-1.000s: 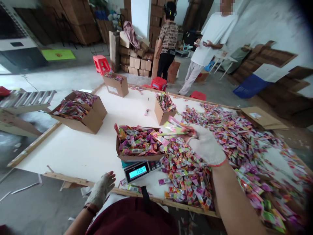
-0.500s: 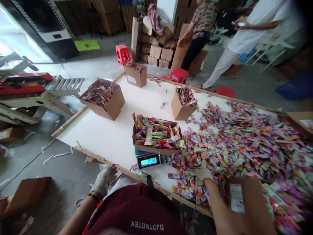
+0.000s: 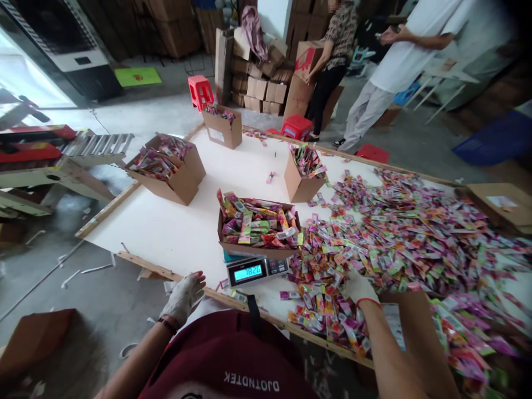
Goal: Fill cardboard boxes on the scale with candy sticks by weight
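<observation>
My left hand (image 3: pixel 183 296), in a pale fingertip-less glove, rests by the table's near wooden edge with its fingers stretched out and nothing in them. In the heap of small colourful packets (image 3: pixel 399 238) lies my right hand (image 3: pixel 361 288), also gloved; its fingertips are hidden, so I cannot see whether it grips any. Between the hands, a digital scale (image 3: pixel 253 270) with a lit blue display bears an open carton (image 3: pixel 257 249) filled with similar packets. Close to my right forearm stands a brown carton (image 3: pixel 421 327) with a white label.
Packet-filled cartons stand on the white table at the left (image 3: pixel 177 185), the back (image 3: pixel 230 130) and the centre right (image 3: pixel 301 187). Wooden strips (image 3: pixel 137 257) edge the table. A roller conveyor (image 3: pixel 97 145) is at far left. Two people and red stools (image 3: pixel 296 127) are beyond the table.
My right hand has shifted slightly right among the packets. The scale's digits have changed. In the background, one person now has hands on a printed box. The view has shifted slightly.
</observation>
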